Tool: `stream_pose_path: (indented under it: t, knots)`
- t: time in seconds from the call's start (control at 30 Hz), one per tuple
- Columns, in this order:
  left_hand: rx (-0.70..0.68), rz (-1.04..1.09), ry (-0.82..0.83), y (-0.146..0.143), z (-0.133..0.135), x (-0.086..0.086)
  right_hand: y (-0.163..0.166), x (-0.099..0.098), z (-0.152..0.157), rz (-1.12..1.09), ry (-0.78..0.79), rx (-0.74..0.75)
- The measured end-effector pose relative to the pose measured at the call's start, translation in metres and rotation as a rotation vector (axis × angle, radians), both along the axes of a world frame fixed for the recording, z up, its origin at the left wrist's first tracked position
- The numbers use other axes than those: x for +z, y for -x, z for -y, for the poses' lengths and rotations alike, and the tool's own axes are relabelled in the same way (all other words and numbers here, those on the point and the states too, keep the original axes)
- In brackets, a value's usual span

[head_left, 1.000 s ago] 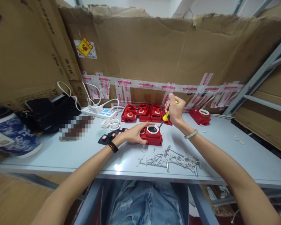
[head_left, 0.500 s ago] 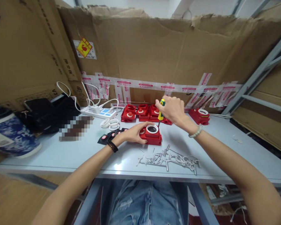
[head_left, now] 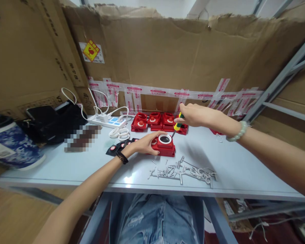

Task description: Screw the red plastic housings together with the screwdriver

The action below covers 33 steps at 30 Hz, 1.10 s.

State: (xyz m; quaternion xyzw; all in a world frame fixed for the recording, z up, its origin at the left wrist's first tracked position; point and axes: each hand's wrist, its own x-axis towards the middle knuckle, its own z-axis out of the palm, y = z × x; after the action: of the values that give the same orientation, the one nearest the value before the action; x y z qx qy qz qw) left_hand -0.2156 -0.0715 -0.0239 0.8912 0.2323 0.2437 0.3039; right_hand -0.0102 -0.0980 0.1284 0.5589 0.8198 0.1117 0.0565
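My left hand [head_left: 147,143] grips the left end of a red housing [head_left: 165,151] that has a white ring [head_left: 170,142] around a dark round opening. In my right hand [head_left: 191,115] is a screwdriver [head_left: 177,126] with a yellow and green handle, held tilted. Its tip is at the right edge of the housing near the ring; whether it sits on a screw is too small to tell. Nearer me lies a pile of loose screws [head_left: 170,170] with metal T-shaped rods and pale cords [head_left: 203,174]. Black pieces with red and white round labels [head_left: 113,148] lie partly behind my left wrist.
Several red housings [head_left: 155,121] line the back by the cardboard wall [head_left: 152,54]. White rings [head_left: 123,135] lie left, before a power strip [head_left: 109,121] with cables. A blue and white tub [head_left: 14,145] and a black bag [head_left: 73,118] stand far left. A metal rack [head_left: 277,91] is right.
My right hand has turned and its forearm has swung out to the right and up, tilting the screwdriver handle rightward. My left hand and the red housing stay in place.
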Motion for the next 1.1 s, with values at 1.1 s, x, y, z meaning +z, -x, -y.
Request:
stream_pose_path:
  t: [1.1]
  knots:
    - [0.007, -0.027, 0.031, -0.001, 0.003, 0.005, -0.004, -0.001, -0.006, -0.226, 0.090, 0.173]
